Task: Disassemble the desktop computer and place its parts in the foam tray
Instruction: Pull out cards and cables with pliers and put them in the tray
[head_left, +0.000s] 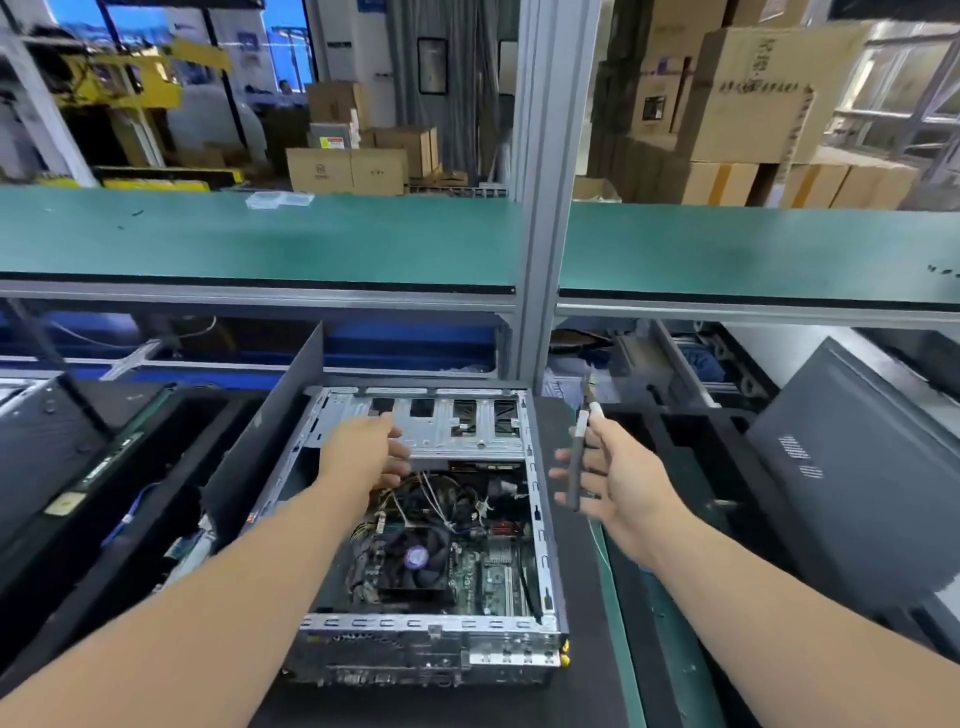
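The computer (431, 535) lies open on the bench in front of me, its rear panel at the near edge and its long axis running straight away from me. Nearest inside is the board with the fan (415, 558) on it; beyond that a knot of cables (441, 499); farthest, against the far end of the case, the metal drive cage (441, 426).

My left hand (371, 452) is over the case, just at the near lip of the cage and above the cables, fingers loosely spread and holding nothing. The cables lie directly under and slightly nearer than those fingertips, so the left hand is the one placed to reach them or the cage.

My right hand (618, 473) hangs outside the case, off its right wall, gripping a thin tool (576, 467) upright, tip pointing away from me. I judge it must swing left over the wall to meet the cables.

Foam tray (691, 441) sits beyond, right.
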